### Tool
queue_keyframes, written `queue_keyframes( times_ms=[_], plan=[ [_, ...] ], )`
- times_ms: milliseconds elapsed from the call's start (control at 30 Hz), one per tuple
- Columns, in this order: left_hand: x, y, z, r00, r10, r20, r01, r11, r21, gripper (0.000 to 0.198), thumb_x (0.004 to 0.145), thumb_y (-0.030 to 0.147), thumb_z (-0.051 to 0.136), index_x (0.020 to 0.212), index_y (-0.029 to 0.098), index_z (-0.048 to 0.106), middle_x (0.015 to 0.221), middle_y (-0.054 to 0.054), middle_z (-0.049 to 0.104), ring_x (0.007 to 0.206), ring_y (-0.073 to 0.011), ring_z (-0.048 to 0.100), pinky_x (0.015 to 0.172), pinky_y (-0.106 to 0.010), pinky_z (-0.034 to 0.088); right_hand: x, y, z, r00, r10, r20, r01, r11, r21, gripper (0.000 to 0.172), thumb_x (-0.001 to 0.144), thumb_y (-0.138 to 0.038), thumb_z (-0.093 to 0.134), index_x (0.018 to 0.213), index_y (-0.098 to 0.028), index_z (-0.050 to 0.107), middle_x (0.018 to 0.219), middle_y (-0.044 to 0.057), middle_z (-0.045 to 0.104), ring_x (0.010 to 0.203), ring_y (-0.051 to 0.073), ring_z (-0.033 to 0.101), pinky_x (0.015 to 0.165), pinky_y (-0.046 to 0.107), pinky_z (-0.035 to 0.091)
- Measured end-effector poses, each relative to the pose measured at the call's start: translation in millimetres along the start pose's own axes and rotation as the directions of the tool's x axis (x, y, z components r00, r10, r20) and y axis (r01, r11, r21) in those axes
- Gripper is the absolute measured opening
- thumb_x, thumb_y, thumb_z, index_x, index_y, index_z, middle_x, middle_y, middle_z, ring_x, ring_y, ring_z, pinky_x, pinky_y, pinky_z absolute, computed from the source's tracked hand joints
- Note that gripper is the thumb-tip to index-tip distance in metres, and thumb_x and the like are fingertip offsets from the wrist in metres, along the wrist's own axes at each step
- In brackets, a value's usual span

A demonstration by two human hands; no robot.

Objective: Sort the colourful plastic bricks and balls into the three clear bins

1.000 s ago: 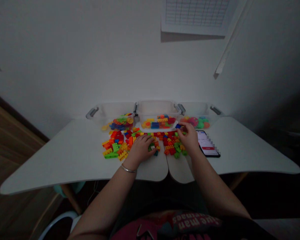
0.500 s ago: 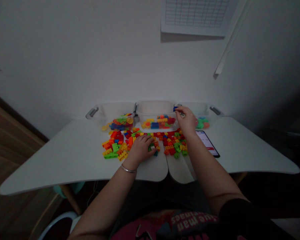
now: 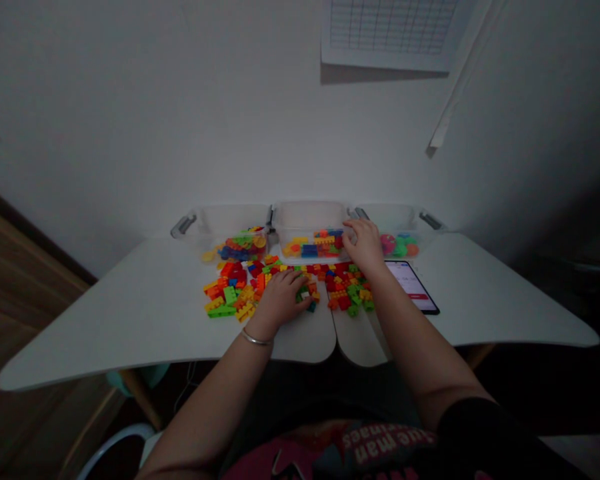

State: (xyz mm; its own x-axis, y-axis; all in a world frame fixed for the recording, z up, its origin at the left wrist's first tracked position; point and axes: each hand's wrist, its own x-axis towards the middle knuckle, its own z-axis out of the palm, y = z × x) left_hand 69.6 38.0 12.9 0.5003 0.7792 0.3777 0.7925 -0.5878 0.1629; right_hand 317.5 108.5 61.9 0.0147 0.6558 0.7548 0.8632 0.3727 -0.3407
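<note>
My left hand (image 3: 283, 297) lies with its fingers spread on a heap of colourful toy building bricks (image 3: 230, 295); some bricks are hidden beneath the palm. At the front right corner of the middle clear plastic box (image 3: 310, 213), my right hand (image 3: 364, 245) hangs with fingers apart, and no brick shows in them. That box holds yellow, blue, red and orange bricks (image 3: 309, 251). Below my right hand lies the right part of the heap, with red, green and yellow bricks (image 3: 353, 297) in it.
The left clear box (image 3: 215, 220) contains mixed colourful pieces. In the right clear box (image 3: 400, 217) are pink, green and orange pieces. A phone (image 3: 415, 288) with a lit screen lies by my right forearm on the white table (image 3: 490, 293). A seam splits the tabletop near its front edge.
My right hand has moved slightly down and left, and its fingers have let go of a small blue brick over the middle box. My left hand stays on the heap.
</note>
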Motion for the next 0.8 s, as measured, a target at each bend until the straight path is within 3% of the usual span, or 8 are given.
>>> queue_keyframes(
  times_ms=[167,367,500,633,800],
  plan=[
    [0.3,-0.5,0.2,1.000,0.003,-0.003,-0.003,1.000,-0.004,0.043,0.086,0.041,0.062,0.124,0.020,0.064,0.135,-0.010,0.061,0.128,-0.0300,0.051,0.111,-0.050,0.040,-9.2,0.6,-4.8,1.000,0.015,-0.001,-0.014,0.998,0.068,0.042,0.081,-0.025,0.053,0.121,-0.017,0.060,0.132,0.014,0.062,0.128,0.030,0.051,0.111,0.054,0.037],
    [0.7,-0.1,1.0,1.000,0.011,-0.009,-0.011,1.000,0.004,0.043,0.086,0.041,0.062,0.124,0.020,0.064,0.136,-0.010,0.061,0.128,-0.0301,0.052,0.112,-0.049,0.040,-43.3,7.8,-14.6,0.972,0.197,-0.127,-0.200,0.980,-0.012,0.037,0.082,-0.028,0.053,0.117,-0.015,0.057,0.130,0.020,0.058,0.126,0.032,0.049,0.108,0.051,0.037],
    [1.0,0.6,0.3,1.000,-0.001,0.007,0.001,1.000,0.008,0.044,0.086,0.040,0.063,0.125,0.020,0.064,0.136,-0.010,0.061,0.129,-0.0307,0.051,0.111,-0.049,0.040,-62.8,14.5,-19.1,0.949,0.315,0.003,-0.308,0.930,-0.200,0.041,0.083,-0.029,0.055,0.119,-0.011,0.058,0.121,0.021,0.062,0.117,0.034,0.054,0.103,0.051,0.040],
    [0.9,0.7,-0.7,1.000,-0.005,0.016,0.005,1.000,0.004,0.046,0.085,0.040,0.064,0.127,0.020,0.063,0.137,-0.010,0.060,0.129,-0.0308,0.051,0.112,-0.049,0.040,-71.7,16.7,-20.5,0.894,0.421,0.156,-0.341,0.862,-0.374,0.055,0.086,-0.037,0.056,0.132,-0.008,0.054,0.131,0.021,0.059,0.122,0.035,0.052,0.105,0.047,0.039],
    [0.7,0.8,-1.0,1.000,-0.007,0.010,0.007,1.000,0.002,0.045,0.086,0.042,0.064,0.126,0.021,0.063,0.137,-0.009,0.060,0.129,-0.0304,0.051,0.112,-0.049,0.040,-73.7,16.2,-16.4,0.844,0.480,0.241,-0.376,0.848,-0.373,0.060,0.087,-0.042,0.059,0.138,-0.011,0.051,0.145,0.019,0.047,0.127,0.034,0.049,0.106,0.043,0.039]
  ],
)
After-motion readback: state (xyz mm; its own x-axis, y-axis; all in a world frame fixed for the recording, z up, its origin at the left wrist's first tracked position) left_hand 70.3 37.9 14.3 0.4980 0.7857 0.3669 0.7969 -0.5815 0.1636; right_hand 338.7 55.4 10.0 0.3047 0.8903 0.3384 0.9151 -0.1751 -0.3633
